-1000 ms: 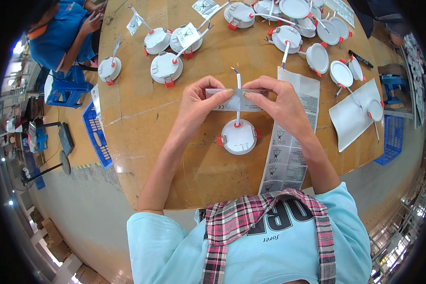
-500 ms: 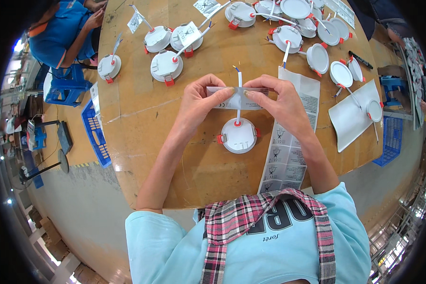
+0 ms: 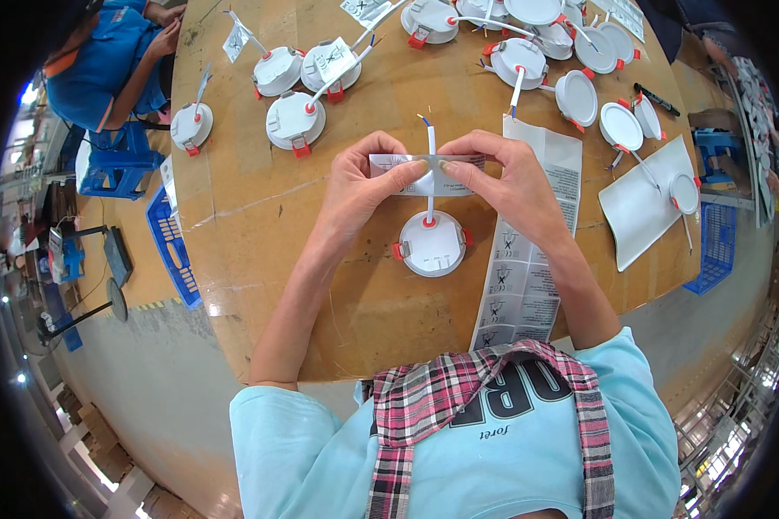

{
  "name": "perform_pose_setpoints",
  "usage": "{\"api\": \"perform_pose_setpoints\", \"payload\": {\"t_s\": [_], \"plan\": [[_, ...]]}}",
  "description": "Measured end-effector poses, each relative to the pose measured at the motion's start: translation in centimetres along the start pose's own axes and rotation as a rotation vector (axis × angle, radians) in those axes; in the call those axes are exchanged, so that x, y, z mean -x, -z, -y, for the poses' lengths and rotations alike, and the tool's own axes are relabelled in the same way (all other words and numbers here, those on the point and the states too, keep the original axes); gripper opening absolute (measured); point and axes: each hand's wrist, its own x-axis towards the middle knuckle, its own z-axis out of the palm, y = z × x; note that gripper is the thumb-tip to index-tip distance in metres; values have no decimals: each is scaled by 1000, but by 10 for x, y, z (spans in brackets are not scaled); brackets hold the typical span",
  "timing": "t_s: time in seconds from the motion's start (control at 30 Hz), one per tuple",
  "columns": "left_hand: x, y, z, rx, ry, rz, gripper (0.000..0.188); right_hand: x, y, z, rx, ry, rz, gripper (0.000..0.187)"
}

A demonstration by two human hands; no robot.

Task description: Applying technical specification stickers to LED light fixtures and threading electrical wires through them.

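Observation:
A round white downlight [image 3: 433,246] with red-tipped side clips lies on the table in front of me. Its white cable [image 3: 431,206] runs away from me and ends in bare coloured wires. A silvery printed label [image 3: 450,183] crosses the cable between my hands. My left hand [image 3: 365,177] pinches the label just left of the cable, thumb on top. On the other side my right hand [image 3: 498,177] pinches it close to the cable, the two thumbs nearly meeting. The fingers behind the label are partly hidden. Beside my right forearm lies a long sheet of labels [image 3: 521,259].
Several labelled downlights [image 3: 296,119] stand at the far left, and more are heaped at the far right [image 3: 528,65]. A white sheet [image 3: 645,212] and a black marker [image 3: 657,99] lie to the right. Another person [image 3: 104,65] sits beyond the left edge, near a blue crate [image 3: 173,246].
My thumbs have drawn closer together at the cable, and the label looks more creased around it. The whole view has shifted slightly; the downlight stays in place on the table.

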Motion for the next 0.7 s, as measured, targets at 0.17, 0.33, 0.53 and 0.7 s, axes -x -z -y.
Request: {"api": "perform_pose_setpoints", "payload": {"t_s": [0.17,0.33,0.53,0.7], "plan": [[0,-2,-1,-13,1,-7,16,0,2,3,24,-7,11,20],[0,-3,-1,-13,-4,-15,16,1,3,2,25,-1,12,21],[0,-5,1,0,-39,-25,17,1,3,3,7,-21,22,21],[1,-7,-1,5,-20,-16,18,2,4,-2,-31,-54,28,20]]}}
